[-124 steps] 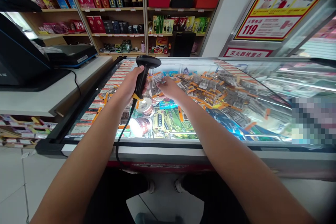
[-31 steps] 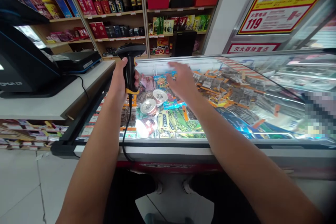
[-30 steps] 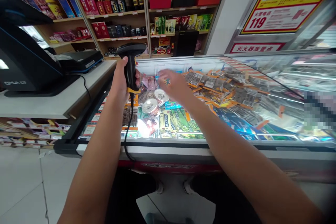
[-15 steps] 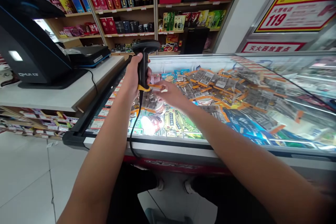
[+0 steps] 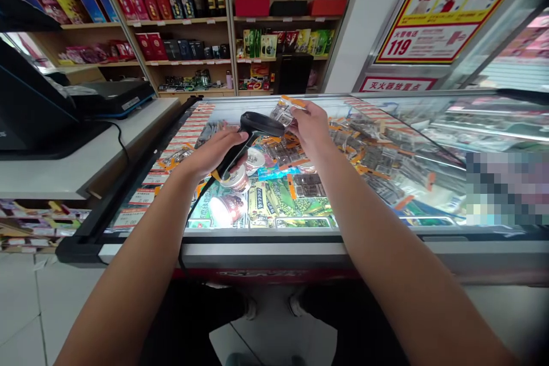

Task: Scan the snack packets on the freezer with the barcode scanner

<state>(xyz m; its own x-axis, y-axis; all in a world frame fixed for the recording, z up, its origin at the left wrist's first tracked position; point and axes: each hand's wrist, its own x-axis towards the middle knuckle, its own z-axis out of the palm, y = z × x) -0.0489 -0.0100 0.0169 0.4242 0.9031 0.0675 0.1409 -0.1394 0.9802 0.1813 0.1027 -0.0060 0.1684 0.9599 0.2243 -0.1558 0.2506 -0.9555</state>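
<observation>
My left hand (image 5: 221, 151) is wrapped round the handle of a black and yellow barcode scanner (image 5: 261, 124), its head tilted to the right. A black cable runs down from the handle. Pinched in my right hand (image 5: 311, 126) is a clear snack packet (image 5: 283, 112) with an orange edge, close in front of the scanner head. Both hands are above a glass-topped chest freezer (image 5: 257, 249). Similar orange-edged packets (image 5: 381, 151) lie heaped to the right, and round tubs (image 5: 235, 180) and green bags (image 5: 278, 197) show below the hands.
On the left, a white counter (image 5: 55, 177) carries a black checkout machine (image 5: 30, 108) and a flat black device (image 5: 109, 97). Shelves (image 5: 180, 20) of bottles and boxes stand behind. A red and yellow sign (image 5: 450, 6) hangs at the right.
The scanner has gone from upright to tilted right, and lower. My right hand has moved up and right, lifting the packet to the scanner's head. The view has shifted right.
</observation>
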